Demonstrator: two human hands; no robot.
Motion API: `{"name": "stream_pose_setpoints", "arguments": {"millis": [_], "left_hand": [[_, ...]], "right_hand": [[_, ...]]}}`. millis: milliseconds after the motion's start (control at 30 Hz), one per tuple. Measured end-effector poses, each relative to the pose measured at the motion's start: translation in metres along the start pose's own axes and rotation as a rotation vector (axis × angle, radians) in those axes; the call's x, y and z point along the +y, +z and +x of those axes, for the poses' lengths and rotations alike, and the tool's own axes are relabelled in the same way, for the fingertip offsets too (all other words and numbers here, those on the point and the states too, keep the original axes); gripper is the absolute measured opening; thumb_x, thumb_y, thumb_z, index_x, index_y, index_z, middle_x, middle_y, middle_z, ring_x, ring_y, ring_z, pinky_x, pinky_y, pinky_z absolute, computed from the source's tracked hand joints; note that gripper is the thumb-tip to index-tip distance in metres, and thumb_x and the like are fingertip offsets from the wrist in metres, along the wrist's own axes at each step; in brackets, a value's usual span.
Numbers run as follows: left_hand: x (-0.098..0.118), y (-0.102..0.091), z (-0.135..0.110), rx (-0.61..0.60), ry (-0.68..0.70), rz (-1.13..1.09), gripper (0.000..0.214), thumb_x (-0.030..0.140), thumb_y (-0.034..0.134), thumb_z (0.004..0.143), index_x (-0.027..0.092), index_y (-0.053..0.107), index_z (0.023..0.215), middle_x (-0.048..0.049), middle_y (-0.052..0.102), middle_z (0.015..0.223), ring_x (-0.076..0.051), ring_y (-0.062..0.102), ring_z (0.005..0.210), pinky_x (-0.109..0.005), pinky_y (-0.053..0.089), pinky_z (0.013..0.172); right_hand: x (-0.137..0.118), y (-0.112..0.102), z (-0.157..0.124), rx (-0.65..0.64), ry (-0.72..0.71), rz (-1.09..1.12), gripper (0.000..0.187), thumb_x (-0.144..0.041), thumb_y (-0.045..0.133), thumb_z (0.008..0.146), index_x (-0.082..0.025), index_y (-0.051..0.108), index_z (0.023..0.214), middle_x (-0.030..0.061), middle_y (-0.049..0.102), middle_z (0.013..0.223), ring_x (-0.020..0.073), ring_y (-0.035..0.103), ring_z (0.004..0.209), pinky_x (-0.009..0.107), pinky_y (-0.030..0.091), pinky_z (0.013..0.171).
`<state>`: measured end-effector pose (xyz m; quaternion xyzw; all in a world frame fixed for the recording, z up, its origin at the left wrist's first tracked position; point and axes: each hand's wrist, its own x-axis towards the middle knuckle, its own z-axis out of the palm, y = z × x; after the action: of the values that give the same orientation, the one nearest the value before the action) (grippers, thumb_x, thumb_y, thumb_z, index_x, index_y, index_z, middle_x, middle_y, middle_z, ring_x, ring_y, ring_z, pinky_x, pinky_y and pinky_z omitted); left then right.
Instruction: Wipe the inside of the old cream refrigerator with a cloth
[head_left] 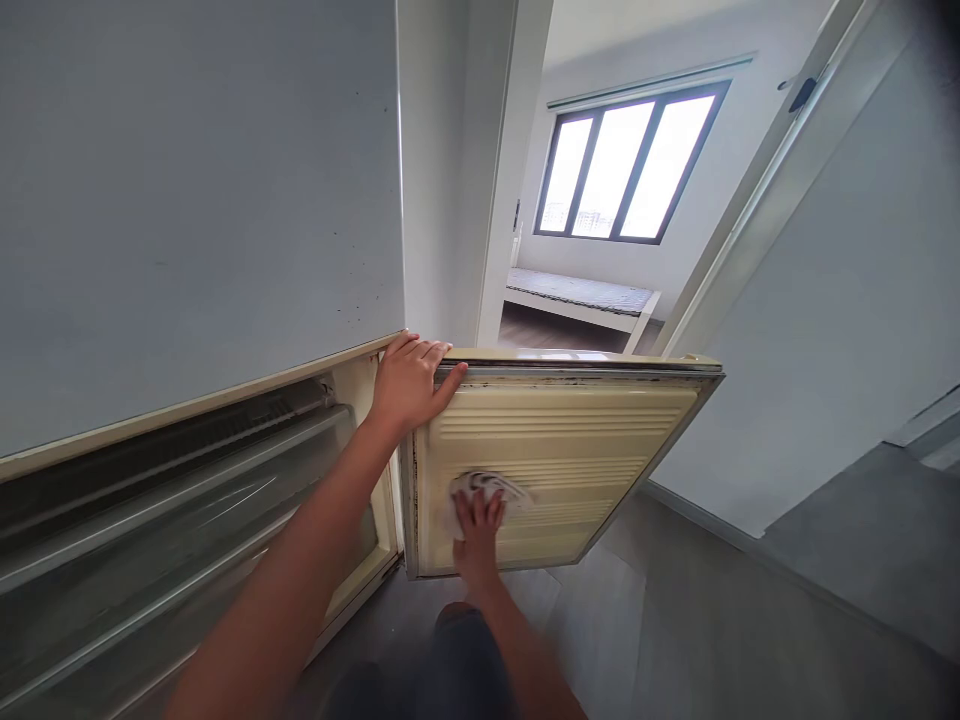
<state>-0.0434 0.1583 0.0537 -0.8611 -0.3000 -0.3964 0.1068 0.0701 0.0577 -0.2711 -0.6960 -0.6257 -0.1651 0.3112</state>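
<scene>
A refrigerator door (555, 470) stands open, its cream ribbed inner liner facing me, with dark grime along the seal at its top edge (577, 368). My left hand (409, 385) grips the door's top corner near the hinge side, fingers over the edge. My right hand (478, 530) presses a crumpled white cloth (486, 488) against the lower part of the liner. The cloth is partly hidden under my fingers. To the left, the refrigerator's pale grey body (187, 200) rises above its open compartment (165, 510), which has clear plastic drawers.
Grey floor tiles (697, 610) lie below the door, and a white wall (825, 300) stands to the right. Beyond a doorway (517, 170) are a low bed frame (581, 300) and a dark-framed window (630, 162). My legs show at the bottom.
</scene>
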Motion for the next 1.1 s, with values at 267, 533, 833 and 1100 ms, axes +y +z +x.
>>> {"name": "stream_pose_setpoints", "arguments": {"millis": [267, 533, 833, 1100], "left_hand": [[-0.002, 0.002, -0.001, 0.019, 0.008, 0.001, 0.049, 0.049, 0.035, 0.089, 0.017, 0.062, 0.114, -0.0093, 0.072, 0.112, -0.023, 0.062, 0.110, -0.045, 0.033, 0.112], [-0.003, 0.002, 0.000, 0.035, 0.026, 0.000, 0.054, 0.053, 0.039, 0.086, 0.014, 0.063, 0.114, -0.0099, 0.072, 0.112, -0.022, 0.062, 0.109, -0.040, 0.032, 0.112], [-0.002, 0.002, 0.001, 0.023, 0.023, 0.009, 0.056, 0.054, 0.040, 0.085, 0.013, 0.062, 0.115, -0.0114, 0.071, 0.112, -0.022, 0.062, 0.109, -0.041, 0.032, 0.112], [-0.003, 0.004, 0.000, 0.041, 0.037, 0.012, 0.055, 0.054, 0.041, 0.085, 0.012, 0.063, 0.114, -0.0113, 0.072, 0.110, -0.022, 0.063, 0.107, -0.041, 0.034, 0.111]], "right_hand": [[-0.025, 0.011, -0.004, -0.268, -0.261, 0.032, 0.073, -0.017, 0.048, 0.082, -0.041, 0.023, 0.146, -0.0043, 0.045, 0.144, 0.0189, 0.050, 0.115, 0.037, 0.029, 0.102], [0.127, -0.003, -0.042, 0.286, 0.233, -0.137, 0.067, -0.027, 0.050, 0.072, -0.019, 0.042, 0.139, 0.0186, 0.040, 0.140, 0.0422, 0.028, 0.133, 0.063, 0.027, 0.099], [0.205, -0.049, -0.013, 0.713, 0.689, 0.110, 0.077, -0.029, 0.041, 0.082, -0.004, 0.010, 0.148, 0.0251, 0.019, 0.152, 0.0341, 0.017, 0.142, 0.055, 0.020, 0.113], [0.119, 0.012, -0.021, 0.562, 0.441, 0.026, 0.081, -0.023, 0.044, 0.081, -0.012, 0.003, 0.150, 0.0229, 0.009, 0.154, 0.0414, 0.005, 0.142, 0.069, 0.021, 0.104]]}}
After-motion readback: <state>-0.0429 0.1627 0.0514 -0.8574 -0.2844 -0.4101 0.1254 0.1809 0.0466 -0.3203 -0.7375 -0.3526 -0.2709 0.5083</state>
